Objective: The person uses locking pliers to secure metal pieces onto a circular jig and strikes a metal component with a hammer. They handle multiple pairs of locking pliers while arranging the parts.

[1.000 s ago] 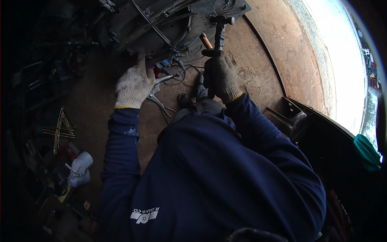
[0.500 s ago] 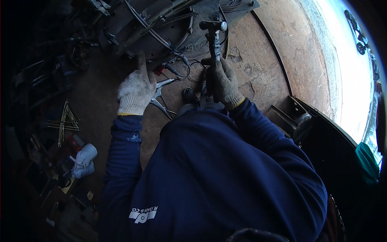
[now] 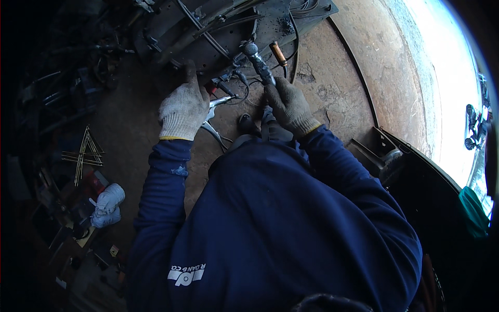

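My right hand (image 3: pixel 292 106), in a grey knit glove, is closed around the wrapped handle of a hammer (image 3: pixel 262 67). The hammer's head is up over the near right side of a dark metal workpiece (image 3: pixel 228 39); whether it touches is unclear. My left hand (image 3: pixel 183 112), in a paler glove, is at the workpiece's near edge with its index finger stretched forward. The other fingertips are mostly hidden. Right beside it are silver locking pliers (image 3: pixel 212 117), partly behind the glove. A small red part (image 3: pixel 210 87) shows close to my left thumb.
An orange handle on a black cable (image 3: pixel 278 53) lies right of the hammer. Thin rods (image 3: pixel 83 156) lie crossed on the floor at left, near a bundled white cloth (image 3: pixel 108 205). Curved dark metal panels (image 3: pixel 410 156) stand at right. Cables run over the workpiece.
The hammer's head has come down and left toward the workpiece, uncovering the orange handle. My left hand has shifted slightly right in the picture; the view has moved a little.
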Tool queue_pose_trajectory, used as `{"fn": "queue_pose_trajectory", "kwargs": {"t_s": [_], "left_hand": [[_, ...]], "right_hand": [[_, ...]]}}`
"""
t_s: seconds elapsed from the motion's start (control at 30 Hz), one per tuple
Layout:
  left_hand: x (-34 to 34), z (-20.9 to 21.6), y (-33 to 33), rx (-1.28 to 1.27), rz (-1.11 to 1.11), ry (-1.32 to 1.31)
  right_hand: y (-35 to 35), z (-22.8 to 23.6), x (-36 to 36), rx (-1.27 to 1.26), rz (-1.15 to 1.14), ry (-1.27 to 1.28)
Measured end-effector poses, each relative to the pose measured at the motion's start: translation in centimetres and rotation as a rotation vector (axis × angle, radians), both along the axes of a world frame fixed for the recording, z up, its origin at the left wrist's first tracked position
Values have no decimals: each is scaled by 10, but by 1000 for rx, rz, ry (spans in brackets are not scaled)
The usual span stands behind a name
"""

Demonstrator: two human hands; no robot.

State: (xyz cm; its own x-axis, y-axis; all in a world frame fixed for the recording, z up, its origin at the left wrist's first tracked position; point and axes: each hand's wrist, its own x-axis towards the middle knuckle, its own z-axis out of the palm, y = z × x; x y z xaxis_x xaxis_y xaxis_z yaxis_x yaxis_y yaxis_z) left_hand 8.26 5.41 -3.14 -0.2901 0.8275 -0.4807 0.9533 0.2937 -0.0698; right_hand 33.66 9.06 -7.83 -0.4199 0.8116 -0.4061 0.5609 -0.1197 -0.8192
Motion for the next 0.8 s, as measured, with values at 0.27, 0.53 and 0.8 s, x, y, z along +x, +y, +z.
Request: {"fn": "queue_pose_trajectory", "kwargs": {"t_s": [0.27, 0.53, 0.8], "left_hand": [[1, 2, -5, 23, 5, -8], [-7, -1, -14, 94, 72, -135], [-17, -9, -20, 149, 45, -199]], "right_hand": [[-34, 7, 9, 143, 72, 117], [-35, 7, 27, -64, -21, 21], [-25, -19, 50, 85, -38, 58]]}}
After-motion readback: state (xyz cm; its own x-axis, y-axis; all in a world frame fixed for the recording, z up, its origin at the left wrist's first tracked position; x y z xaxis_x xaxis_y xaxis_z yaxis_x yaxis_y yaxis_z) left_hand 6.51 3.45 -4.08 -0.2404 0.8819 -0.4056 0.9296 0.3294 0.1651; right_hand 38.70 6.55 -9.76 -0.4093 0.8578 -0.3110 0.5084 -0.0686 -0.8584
